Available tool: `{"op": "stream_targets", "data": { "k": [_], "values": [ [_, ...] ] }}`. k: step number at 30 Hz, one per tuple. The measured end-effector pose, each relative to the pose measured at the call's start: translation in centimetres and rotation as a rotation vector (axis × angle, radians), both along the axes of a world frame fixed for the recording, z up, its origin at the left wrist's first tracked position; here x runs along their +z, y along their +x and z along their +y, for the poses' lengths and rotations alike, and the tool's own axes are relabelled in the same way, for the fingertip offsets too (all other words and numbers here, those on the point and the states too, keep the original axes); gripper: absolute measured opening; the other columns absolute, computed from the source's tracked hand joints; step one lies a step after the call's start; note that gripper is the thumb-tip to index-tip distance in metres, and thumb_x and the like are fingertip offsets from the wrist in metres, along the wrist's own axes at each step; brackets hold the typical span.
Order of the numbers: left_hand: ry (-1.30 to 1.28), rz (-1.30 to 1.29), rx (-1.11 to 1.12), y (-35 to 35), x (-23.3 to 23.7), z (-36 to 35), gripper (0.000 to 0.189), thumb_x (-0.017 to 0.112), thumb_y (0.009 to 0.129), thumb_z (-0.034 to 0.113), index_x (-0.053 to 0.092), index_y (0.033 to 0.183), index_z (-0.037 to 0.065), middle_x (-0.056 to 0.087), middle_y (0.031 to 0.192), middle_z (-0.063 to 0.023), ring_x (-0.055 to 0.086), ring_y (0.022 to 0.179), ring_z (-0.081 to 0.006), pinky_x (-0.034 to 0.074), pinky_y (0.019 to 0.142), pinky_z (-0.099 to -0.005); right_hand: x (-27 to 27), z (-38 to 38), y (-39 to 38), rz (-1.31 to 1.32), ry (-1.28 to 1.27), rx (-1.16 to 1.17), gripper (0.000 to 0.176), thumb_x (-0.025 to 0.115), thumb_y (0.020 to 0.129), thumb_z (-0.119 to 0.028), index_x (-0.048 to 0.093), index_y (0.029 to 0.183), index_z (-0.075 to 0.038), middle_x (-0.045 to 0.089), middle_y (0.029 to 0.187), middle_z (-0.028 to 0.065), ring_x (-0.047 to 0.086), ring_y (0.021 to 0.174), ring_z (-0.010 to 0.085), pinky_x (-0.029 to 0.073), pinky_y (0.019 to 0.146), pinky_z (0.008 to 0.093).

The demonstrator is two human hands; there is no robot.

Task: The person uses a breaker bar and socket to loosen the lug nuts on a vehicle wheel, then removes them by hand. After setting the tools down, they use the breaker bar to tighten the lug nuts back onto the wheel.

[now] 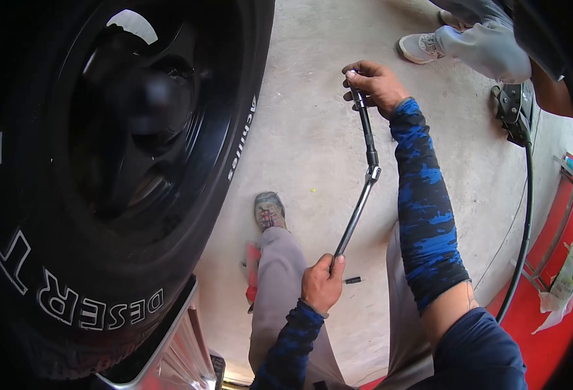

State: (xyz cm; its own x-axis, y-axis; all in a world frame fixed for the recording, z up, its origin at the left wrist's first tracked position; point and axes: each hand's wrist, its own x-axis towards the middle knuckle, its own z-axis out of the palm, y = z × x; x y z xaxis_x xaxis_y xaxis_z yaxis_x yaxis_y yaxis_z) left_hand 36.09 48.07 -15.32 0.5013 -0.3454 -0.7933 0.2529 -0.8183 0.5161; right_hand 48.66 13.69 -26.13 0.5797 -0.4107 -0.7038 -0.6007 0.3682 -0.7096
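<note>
My left hand is closed around the handle end of a breaker bar. From its hinged head, a dark extension bar runs up at a slight angle. At the far end sits a shiny socket, pinched between the thumb and fingers of my right hand. The joined tool hangs over the concrete floor, apart from the wheel. To the left stands a big black tyre with white lettering, around a dark wheel rim. The rim's centre is blurred and shadowed.
Another person's leg and shoe are at the upper right. A black hose runs down the right side from a dark metal device. Red equipment stands at the right edge. A red object lies beside my shoe.
</note>
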Motion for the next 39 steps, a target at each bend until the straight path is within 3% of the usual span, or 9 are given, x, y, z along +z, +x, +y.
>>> {"op": "stream_targets", "data": {
  "k": [8,10,13,26,30,32,34,37,39],
  "values": [
    [-0.081,0.059,0.053,-1.4,2.5,2.5,0.033,0.056,0.099,0.029,0.052,0.081,0.002,0.046,0.06,-0.0145,0.041,0.052,-0.0212,0.038,0.052,-0.0344,4.5,13.2,1.6,-0.376,0.24,0.654,0.053,0.066,0.085,-0.008,0.05,0.134,0.005,0.067,0.102,0.015,0.067,0.076,0.0185,0.054,0.056,0.0298],
    [0.016,0.034,0.106,-1.2,3.5,4.4,0.031,0.055,0.1,0.027,0.055,0.083,0.002,0.049,0.06,-0.0076,0.043,0.056,-0.0136,0.039,0.054,-0.0309,4.9,17.3,2.8,-0.548,-0.015,0.878,0.04,0.073,0.078,-0.011,0.065,0.115,0.003,0.071,0.096,0.018,0.069,0.088,0.0282,0.055,0.079,0.0377],
    [0.051,-0.058,0.076,2.1,6.1,7.5,0.033,0.054,0.1,0.028,0.058,0.081,0.002,0.048,0.061,0.001,0.043,0.059,-0.0077,0.038,0.054,-0.0269,6.5,19.8,5.0,-0.638,-0.161,0.825,0.037,0.069,0.078,-0.01,0.066,0.112,0.003,0.07,0.098,0.0211,0.068,0.096,0.0344,0.053,0.086,0.0397],
    [0.135,-0.167,0.054,12.7,10.1,9.0,0.039,0.052,0.102,0.034,0.057,0.08,0.002,0.04,0.055,0.0051,0.034,0.048,-0.0035,0.025,0.045,-0.0233,8.6,18.0,11.7,-0.525,0.131,0.573,0.037,0.062,0.081,-0.005,0.064,0.117,0.005,0.069,0.081,0.0101,0.066,0.072,0.0166,0.054,0.069,0.0316],
    [0.11,0.027,0.321,13.5,13.0,7.4,0.039,0.051,0.102,0.037,0.057,0.085,0.002,0.037,0.054,0.006,0.032,0.045,-0.0028,0.024,0.042,-0.021,9.7,16.9,13.0,-0.588,-0.4,0.847,0.041,0.064,0.086,-0.025,0.065,0.116,0.003,0.067,0.079,0.016,0.067,0.065,0.0217,0.055,0.067,0.0337],
    [0.081,0.096,0.416,14.8,15.8,5.6,0.034,0.051,0.102,0.034,0.057,0.093,0.002,0.043,0.056,0.0038,0.036,0.045,-0.0043,0.027,0.041,-0.0209,13.3,13.9,10.4,-0.327,-0.071,0.899,0.041,0.061,0.09,-0.024,0.062,0.122,0.002,0.065,0.077,0.0139,0.066,0.063,0.0202,0.055,0.059,0.0339],
    [0.127,0.231,0.415,16.9,19.8,3.6,0.025,0.051,0.102,0.025,0.055,0.109,0.001,0.05,0.07,0.0012,0.039,0.052,-0.0042,0.032,0.046,-0.0197,12.3,15.6,7.8,-0.334,0.262,0.487,0.04,0.053,0.097,-0.019,0.054,0.131,0.002,0.06,0.073,0.0087,0.061,0.053,0.0143,0.05,0.04,0.0281],
    [-0.057,0.374,0.489,19.7,26.0,1.2,0.05,0.054,0.095,0.01,0.036,0.139,-0.003,0.056,0.086,-0.0098,0.046,0.056,-0.0072,0.037,0.045,-0.0191,11.2,19.9,7.2,-0.256,0.325,0.268,0.032,0.053,0.097,-0.017,0.058,0.121,0.004,0.057,0.071,0.0077,0.053,0.043,0.0125,0.045,0.035,0.0295],
    [-0.168,0.396,0.529,21.5,30.2,-0.9,0.066,0.055,0.09,0.006,0.024,0.147,-0.008,0.057,0.097,-0.0201,0.051,0.058,-0.0099,0.039,0.041,-0.0194,10.7,20.7,7.0,-0.247,0.795,-0.006,0.021,0.055,0.096,-0.015,0.062,0.102,0.003,0.053,0.067,0.006,0.043,0.037,0.0103,0.039,0.031,0.0295]
  ]
}}
